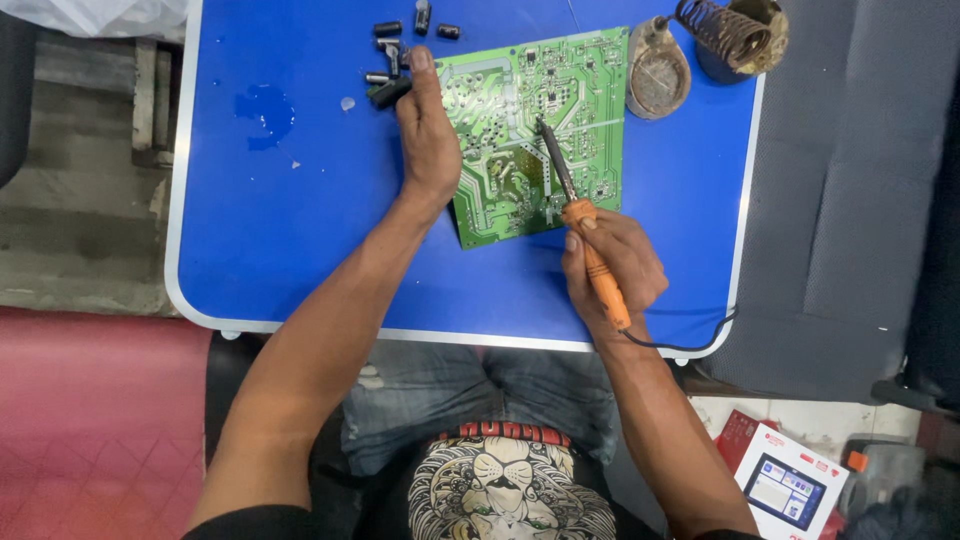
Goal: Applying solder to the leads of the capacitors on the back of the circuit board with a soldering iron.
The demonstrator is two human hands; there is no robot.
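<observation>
- Soldering on a green circuit board (520,140) lying solder side up on a blue table (300,220); every place below is given relative to that board.
- Right hand (610,265), just off the board's near edge, fingers clenched around the orange handle of a soldering iron (580,225); the tip rests on the traces near board centre.
- Left hand (428,135) lies along the board's left edge, palm down, fingers pressed flat to pin it, not wrapped around anything.
- Loose black capacitors (395,55) sit just beyond the far left corner, touching the left fingertips.
- Coil-spring iron stand (725,30) and a round, dirty sponge tray (658,75) sit off the far right corner.
- Iron's cable (690,345) drops over the table's near edge, right of the board.
- Risks, as I judge them: the hot tip is near the left thumb, so a slip could burn it; lingering could lift a trace; a snagged cable could jerk the tip and bridge pads; an elbow could scatter the capacitors.
</observation>
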